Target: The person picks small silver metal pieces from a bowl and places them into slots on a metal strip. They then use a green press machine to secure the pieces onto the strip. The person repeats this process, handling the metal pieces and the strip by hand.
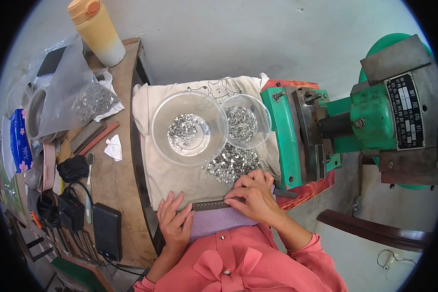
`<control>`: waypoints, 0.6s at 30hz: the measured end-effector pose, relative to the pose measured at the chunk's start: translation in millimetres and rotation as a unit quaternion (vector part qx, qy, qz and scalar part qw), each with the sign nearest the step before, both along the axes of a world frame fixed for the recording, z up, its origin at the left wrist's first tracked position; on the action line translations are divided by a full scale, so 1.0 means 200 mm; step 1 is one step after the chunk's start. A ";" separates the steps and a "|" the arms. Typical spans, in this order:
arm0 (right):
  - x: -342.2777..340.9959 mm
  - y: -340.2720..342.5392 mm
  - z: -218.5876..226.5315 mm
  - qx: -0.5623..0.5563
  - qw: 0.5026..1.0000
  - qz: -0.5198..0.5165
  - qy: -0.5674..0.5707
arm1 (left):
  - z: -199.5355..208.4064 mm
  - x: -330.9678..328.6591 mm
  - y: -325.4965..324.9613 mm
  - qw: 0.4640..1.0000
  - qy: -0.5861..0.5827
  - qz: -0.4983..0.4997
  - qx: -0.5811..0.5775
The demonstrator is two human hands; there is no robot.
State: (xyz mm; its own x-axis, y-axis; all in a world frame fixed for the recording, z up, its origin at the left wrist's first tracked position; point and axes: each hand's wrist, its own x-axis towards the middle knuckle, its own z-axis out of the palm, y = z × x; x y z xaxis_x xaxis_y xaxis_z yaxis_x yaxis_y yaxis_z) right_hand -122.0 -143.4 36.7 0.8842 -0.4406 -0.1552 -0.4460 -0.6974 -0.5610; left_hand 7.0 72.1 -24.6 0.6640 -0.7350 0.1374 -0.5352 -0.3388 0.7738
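A narrow dark toothed metal strip (209, 205) lies along the near edge of the beige cloth (168, 187). My left hand (175, 221) is beside its left end, fingers spread and stretched out. Over the right end, my right hand (254, 197) has thumb and index finger pinched together; whatever is between them is hidden or too small to name. Just beyond that hand is a loose heap of small shiny metal pieces (226, 168). A large clear round tub (163, 146) holds similar pieces. Against it stands a smaller clear tub (263, 131) with thin silvery pins.
A green press machine (374, 119) stands at the right on a red-covered surface. On the wooden table (124, 187) at left are a yellow bottle (98, 34), a plastic bag of metal pieces (90, 100), a black power bank (107, 231), cables and tools.
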 end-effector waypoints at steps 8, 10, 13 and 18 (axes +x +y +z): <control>-0.01 -0.02 0.00 -0.005 1.000 0.017 0.000 | 0.00 0.00 0.01 1.000 0.001 0.005 -0.007; -0.01 -0.02 0.02 0.004 1.000 0.006 0.000 | 0.01 0.00 0.00 1.000 0.002 0.004 -0.015; 0.04 0.02 0.02 0.021 0.999 -0.005 -0.026 | 0.00 0.00 0.00 1.000 -0.003 0.004 -0.011; 0.15 0.11 -0.05 0.022 0.996 0.001 -0.084 | 0.01 0.00 0.01 1.000 -0.001 -0.003 -0.007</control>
State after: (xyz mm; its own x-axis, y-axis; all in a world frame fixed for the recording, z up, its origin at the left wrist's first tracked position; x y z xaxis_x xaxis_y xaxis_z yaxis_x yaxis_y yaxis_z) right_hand -91.5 -121.1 26.3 0.9000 -0.4352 -0.0231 -0.3416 -0.6715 -0.6576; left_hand 7.3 73.8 -22.4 0.6595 -0.7367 0.1492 -0.5391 -0.3254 0.7768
